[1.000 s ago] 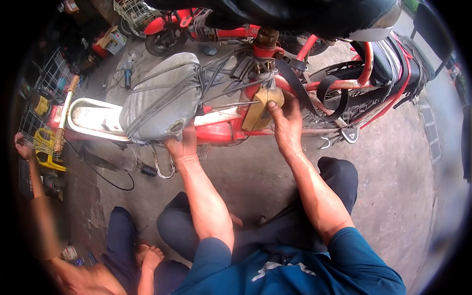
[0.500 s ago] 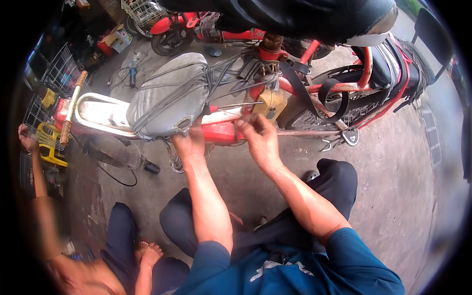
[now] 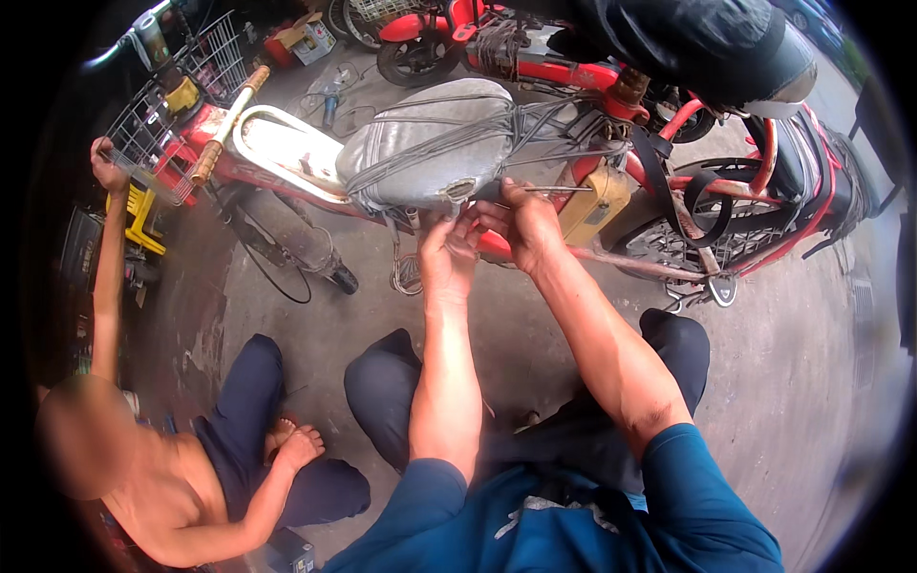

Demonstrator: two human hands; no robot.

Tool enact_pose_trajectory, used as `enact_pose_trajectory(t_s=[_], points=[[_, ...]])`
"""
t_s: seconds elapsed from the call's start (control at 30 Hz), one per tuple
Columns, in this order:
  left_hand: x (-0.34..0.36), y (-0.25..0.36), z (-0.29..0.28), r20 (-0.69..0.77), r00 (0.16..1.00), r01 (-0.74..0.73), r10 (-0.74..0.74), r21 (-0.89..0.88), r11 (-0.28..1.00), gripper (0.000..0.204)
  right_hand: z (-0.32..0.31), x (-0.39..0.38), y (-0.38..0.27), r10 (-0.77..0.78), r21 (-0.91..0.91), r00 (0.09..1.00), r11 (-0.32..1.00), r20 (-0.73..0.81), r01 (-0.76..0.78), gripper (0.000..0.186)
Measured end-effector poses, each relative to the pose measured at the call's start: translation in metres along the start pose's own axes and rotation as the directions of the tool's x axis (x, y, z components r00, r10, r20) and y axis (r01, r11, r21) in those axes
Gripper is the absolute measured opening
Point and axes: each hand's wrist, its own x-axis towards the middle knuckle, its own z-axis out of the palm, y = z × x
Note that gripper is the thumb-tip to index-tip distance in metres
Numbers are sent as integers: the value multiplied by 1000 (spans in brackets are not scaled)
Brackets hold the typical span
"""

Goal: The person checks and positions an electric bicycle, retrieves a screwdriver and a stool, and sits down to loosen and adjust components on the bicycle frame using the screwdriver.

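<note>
A scooter lies before me with its grey, torn seat (image 3: 430,143) bound in several turns of dark cord. Under the seat's near, frayed corner, my left hand (image 3: 447,258) has its fingers curled, palm up; what they hold is hidden. Touching it from the right is my right hand (image 3: 531,229), fingers bent and pinched together at the red frame, their contents too small to make out. A thin metal rod (image 3: 564,188) sticks out to the right beyond the right hand's fingers; which hand holds it, I cannot tell. A yellow box (image 3: 597,205) is fixed on the frame just right of them.
At left, a person (image 3: 181,487) squats with one raised hand by a wire basket (image 3: 205,62). Black straps (image 3: 702,205) hang over the rear wheel. Behind stands another red scooter (image 3: 411,43); a dark leather seat (image 3: 688,43) overhangs the top.
My view has shifted, so the scooter appears further right. My right hand has moved in from beside the frame to meet my left hand under the seat corner.
</note>
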Motion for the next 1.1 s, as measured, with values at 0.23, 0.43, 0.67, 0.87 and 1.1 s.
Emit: enact_pose_trajectory(t_s=[0.23,0.43,0.67,0.87,1.1], points=[[-14,14,-45,-461,884,-43,-85,-261,964,64,0,-1,4,-34,-78,998,996,-52,30,20],[7,25,-72,-569,790,-4,-228,-377,926,88,-5,3,6,-48,-152,998,987,-36,42,27],[22,46,-88,-570,764,-133,-304,-600,789,63,-9,3,5,-63,-166,998,984,-24,58,27],[20,37,-100,-622,745,-248,-241,-594,765,44,-18,-1,8,-62,-208,997,976,43,70,25],[24,40,-110,-678,716,-306,-166,-518,799,25,-19,2,6,-83,-168,996,982,31,87,32]])
